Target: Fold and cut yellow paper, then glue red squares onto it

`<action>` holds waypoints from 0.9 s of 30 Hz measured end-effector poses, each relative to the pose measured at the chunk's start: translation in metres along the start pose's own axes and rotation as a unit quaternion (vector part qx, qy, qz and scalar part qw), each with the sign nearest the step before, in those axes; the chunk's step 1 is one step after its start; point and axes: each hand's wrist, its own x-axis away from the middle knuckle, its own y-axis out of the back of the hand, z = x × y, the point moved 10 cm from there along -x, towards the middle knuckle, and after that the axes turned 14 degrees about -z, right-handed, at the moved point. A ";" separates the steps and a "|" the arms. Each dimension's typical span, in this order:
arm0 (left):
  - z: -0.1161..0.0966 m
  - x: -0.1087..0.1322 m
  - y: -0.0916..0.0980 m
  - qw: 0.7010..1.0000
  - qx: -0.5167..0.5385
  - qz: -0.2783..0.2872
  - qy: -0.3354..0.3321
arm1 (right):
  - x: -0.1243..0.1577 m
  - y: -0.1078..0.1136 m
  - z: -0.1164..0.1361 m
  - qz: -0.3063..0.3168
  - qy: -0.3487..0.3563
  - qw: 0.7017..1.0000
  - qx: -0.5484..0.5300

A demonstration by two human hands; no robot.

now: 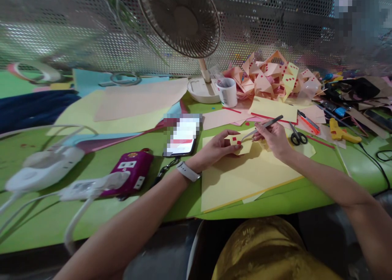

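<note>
Left hand (219,147): fingers curled, thumb and fingertips pinching the left side of a small yellow paper piece (242,145), just above the table.
Right hand (274,140): closed round grey tweezers (265,126), which slant down to the left, tips at the piece's upper edge.
Paper piece: near the scene's centre, between the 2 hands and over the yellow sheets; at least 2 red squares show on it.
Tweezer tips: too small to tell whether they grip anything.
Left wrist: a watch (188,171) with a white band.
Yellow sheets (245,178): stacked under both hands, reaching the near edge of the green table (92,214).
Right of the hands: black scissors (297,137), a red utility knife (309,122), a yellow glue gun (341,133).
Far side: a heap of folded paper shapes (269,77) with red squares, a white cup (227,92), a fan (183,18) cut off at the top.
Left: a phone (182,137) with its screen blurred out, a magenta case (131,171), a white power strip (43,169) with cables, smeared and hard to make out.
</note>
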 end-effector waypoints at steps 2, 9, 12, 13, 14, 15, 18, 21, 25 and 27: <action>0.000 0.000 0.000 1.000 -0.001 -0.001 0.003 | 0.000 0.000 0.000 0.003 0.002 1.000 0.001; 0.001 0.000 -0.001 1.000 0.010 -0.002 0.004 | 0.000 -0.001 0.001 0.001 -0.001 1.000 -0.011; 0.002 0.000 0.000 1.000 0.000 -0.003 0.006 | 0.000 -0.001 0.002 0.000 0.002 1.000 -0.008; 0.003 0.000 0.000 1.000 -0.002 -0.003 0.007 | 0.000 -0.001 0.002 0.000 0.002 1.000 -0.007; 0.003 0.000 -0.001 1.000 -0.004 -0.001 0.008 | 0.000 -0.001 0.002 -0.002 0.001 1.000 -0.007; 0.003 0.000 -0.001 1.000 -0.003 0.001 0.008 | 0.001 -0.001 0.002 -0.002 0.000 1.000 -0.006; 0.002 0.001 -0.002 1.000 -0.001 0.009 0.009 | 0.001 -0.001 0.003 -0.005 0.001 1.000 -0.004; 0.001 0.001 -0.003 1.000 0.007 0.008 0.010 | 0.000 0.000 0.002 -0.008 0.000 1.000 0.003; 0.000 0.001 -0.002 1.000 0.009 -0.006 0.006 | 0.000 0.000 0.000 -0.005 0.000 1.000 0.005; 0.000 0.000 -0.002 1.000 0.002 -0.005 0.002 | -0.001 0.000 -0.001 -0.003 0.002 1.000 0.003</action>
